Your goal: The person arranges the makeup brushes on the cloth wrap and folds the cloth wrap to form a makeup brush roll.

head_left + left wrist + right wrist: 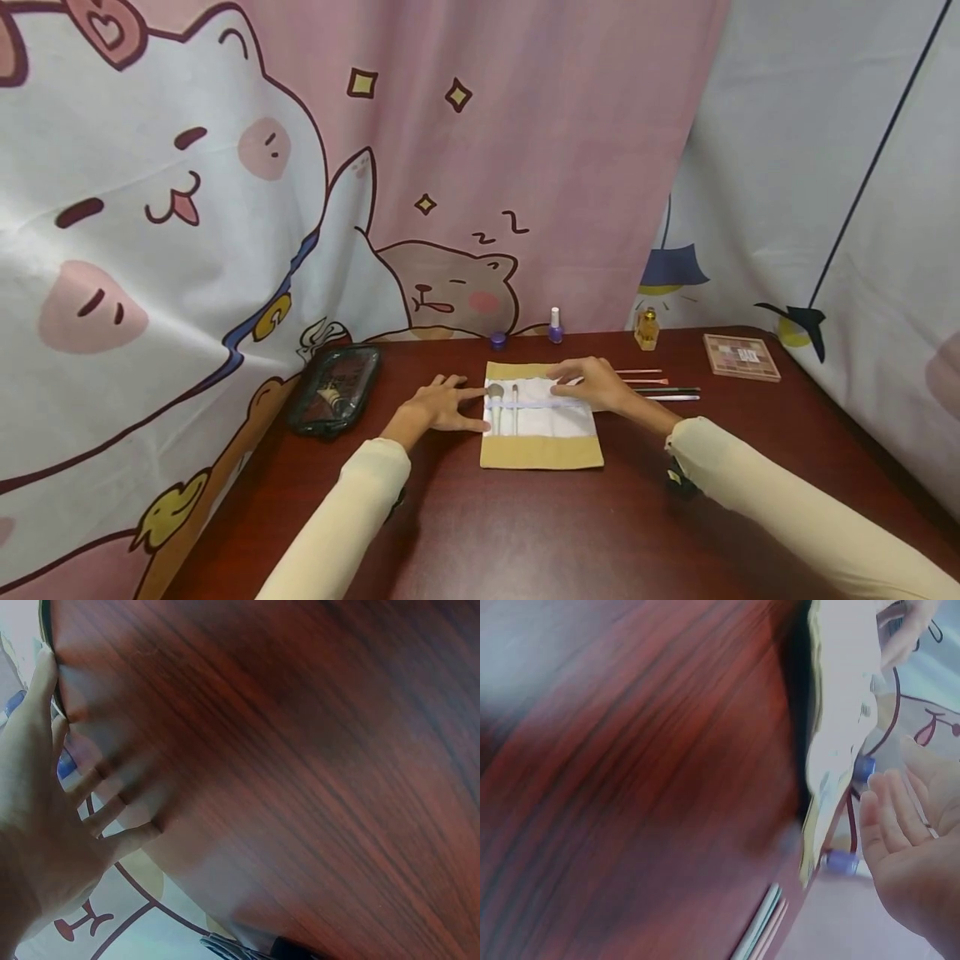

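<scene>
The cloth roll [542, 452] seemed light, limp, best gripped along its edges; the left hand [441, 405] lay spread, the right hand [596, 386] relaxed.

Across the desk [525, 525] we count one cloth roll [542, 452] with two brushes [497, 407] visible in it, and four slim sticks [678, 397] between it and the right edge. Along the far edge we find one purple jar [498, 340] and two bottles [555, 327]; toward the far right corner, one palette [742, 357]; by the left edge, one black-rimmed case [351, 373], its contents too unclear for us to count.
</scene>
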The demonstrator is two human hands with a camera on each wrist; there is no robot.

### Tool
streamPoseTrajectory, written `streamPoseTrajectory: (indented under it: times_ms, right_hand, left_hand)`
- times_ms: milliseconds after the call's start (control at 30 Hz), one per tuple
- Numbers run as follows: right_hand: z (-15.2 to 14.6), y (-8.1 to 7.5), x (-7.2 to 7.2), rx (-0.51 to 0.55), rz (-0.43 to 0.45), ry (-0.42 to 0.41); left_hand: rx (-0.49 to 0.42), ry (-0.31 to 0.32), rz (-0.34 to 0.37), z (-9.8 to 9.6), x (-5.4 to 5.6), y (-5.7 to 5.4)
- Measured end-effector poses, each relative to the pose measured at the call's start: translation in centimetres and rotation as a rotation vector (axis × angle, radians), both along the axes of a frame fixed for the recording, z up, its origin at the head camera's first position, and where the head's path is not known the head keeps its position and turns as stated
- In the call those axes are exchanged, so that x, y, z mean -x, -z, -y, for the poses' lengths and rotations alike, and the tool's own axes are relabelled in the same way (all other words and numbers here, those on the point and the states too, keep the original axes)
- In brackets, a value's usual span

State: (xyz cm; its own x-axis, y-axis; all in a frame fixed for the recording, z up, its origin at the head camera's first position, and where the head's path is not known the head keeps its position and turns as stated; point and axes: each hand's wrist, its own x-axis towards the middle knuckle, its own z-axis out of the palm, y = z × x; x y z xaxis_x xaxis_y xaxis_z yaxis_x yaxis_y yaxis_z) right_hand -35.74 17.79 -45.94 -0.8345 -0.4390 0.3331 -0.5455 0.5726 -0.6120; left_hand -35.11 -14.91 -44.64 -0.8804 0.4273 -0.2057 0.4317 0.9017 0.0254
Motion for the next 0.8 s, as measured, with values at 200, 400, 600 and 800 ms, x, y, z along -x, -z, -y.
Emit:
streamPoseTrajectory:
  times_ms: [200, 400, 600, 800]
  right_hand:
    - [-3.5, -0.5, -0.6, -0.017, -0.001, 0.05]
    - [-7.1, -1.4, -1.6, -0.059, 0.054, 0.109]
    - [-10.6, -1.9, -2.3, -0.113, 0.01, 0.158]
    - [-13.9, -2.1, -2.9, -0.14, 0.002, 0.186]
  left_hand:
    - [-0.002, -0.005, -0.002, -0.1, -0.1, -0.2]
    - [0.011, 0.001, 0.008, 0.0, 0.0, 0.0]
    - [0.026, -0.008, 0.006, 0.1, 0.4, 0.5]
    - [0.036, 0.001, 0.001, 0.2, 0.5, 0.3]
